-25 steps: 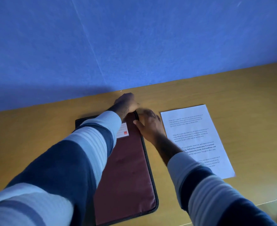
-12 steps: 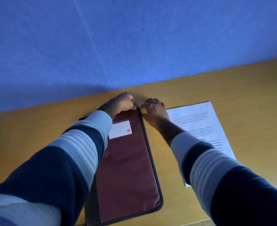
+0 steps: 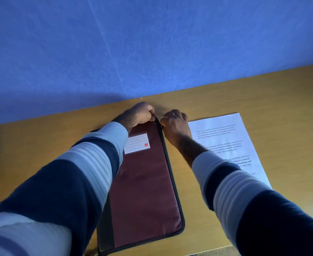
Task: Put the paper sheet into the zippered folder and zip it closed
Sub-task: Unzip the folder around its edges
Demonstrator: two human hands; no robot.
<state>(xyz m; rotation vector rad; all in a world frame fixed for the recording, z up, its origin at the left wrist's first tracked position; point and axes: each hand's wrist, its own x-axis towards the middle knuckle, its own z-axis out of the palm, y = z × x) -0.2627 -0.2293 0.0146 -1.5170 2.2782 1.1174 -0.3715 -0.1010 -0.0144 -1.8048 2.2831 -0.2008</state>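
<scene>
A maroon zippered folder with a black zip edge and a white label lies flat on the wooden table. My left hand grips its far right corner. My right hand is closed beside that corner, fingers pinched at the zip on the folder's right edge; the zip pull itself is hidden by the fingers. A printed white paper sheet lies flat on the table to the right of the folder, partly covered by my right forearm.
A blue wall rises straight behind the table's far edge. The table's near edge shows at the bottom right. A dark object sits at the far left edge of the view.
My right hand moved from on top of the folder to its far right corner and closed on the zip. My left hand stayed at the corner. The view shifted slightly.
</scene>
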